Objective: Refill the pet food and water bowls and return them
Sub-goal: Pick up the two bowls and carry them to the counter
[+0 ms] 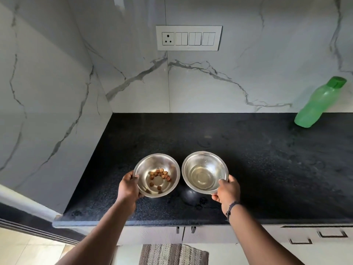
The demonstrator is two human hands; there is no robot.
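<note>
Two steel bowls are side by side over the black counter (267,159). The left food bowl (168,163) holds several brown kibble pieces (159,175) in its bottom. My left hand (129,188) grips its near-left rim, thumb over the edge. The right water bowl (205,172) has a little clear water in it. My right hand (228,190) grips its near-right rim. I cannot tell whether the bowls rest on the counter or hang just above it.
A green plastic bottle (319,104) with a green cap stands at the counter's back right, against the marble wall. A socket and switch panel (189,38) is on the wall. Cabinet doors and drawers lie below the counter edge, and a striped mat (172,254) is on the floor.
</note>
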